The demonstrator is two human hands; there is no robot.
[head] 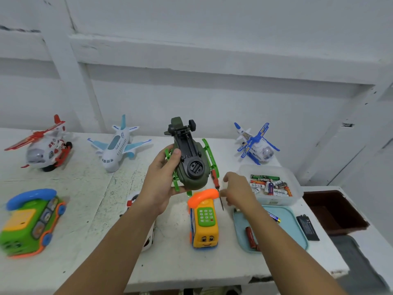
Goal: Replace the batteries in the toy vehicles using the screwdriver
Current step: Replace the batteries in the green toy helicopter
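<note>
My left hand grips a dark green toy helicopter with bright green skids, held upside down above the table. Its black underside faces me and the long battery compartment looks uncovered. A red-handled screwdriver lies just right of it, tip pointing toward me. My right hand hovers right beside the screwdriver's shaft with loosely curled fingers and holds nothing that I can see. A black cover plate lies on the table at the right.
A clear tub holds several batteries. The teal tray carries red batteries and a blue one. Around stand a red helicopter, white airplane, blue helicopter, green phone bus and yellow phone bus.
</note>
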